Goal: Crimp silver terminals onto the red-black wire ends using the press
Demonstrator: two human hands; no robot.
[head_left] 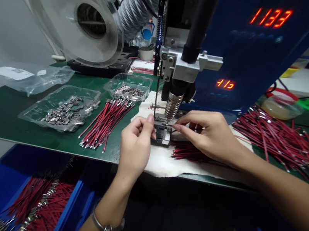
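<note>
My left hand (136, 143) is curled, its fingertips pinched at the left side of a small black fixture (162, 134) under the machine's ribbed metal tip (173, 105). My right hand (208, 134) reaches in from the right, fingers pressed together at the fixture's right side, lying over a small bunch of red wires (186, 152). What either hand pinches is too small to make out. A white cloth (164, 164) lies under the fixture.
A blue machine (250, 48) with red digit displays stands behind. A bundle of red-black wires (105, 123) and clear trays of metal terminals (65, 111) lie left. A big heap of red wires (279, 141) lies right. Blue bins (8, 186) with wires sit below the table edge.
</note>
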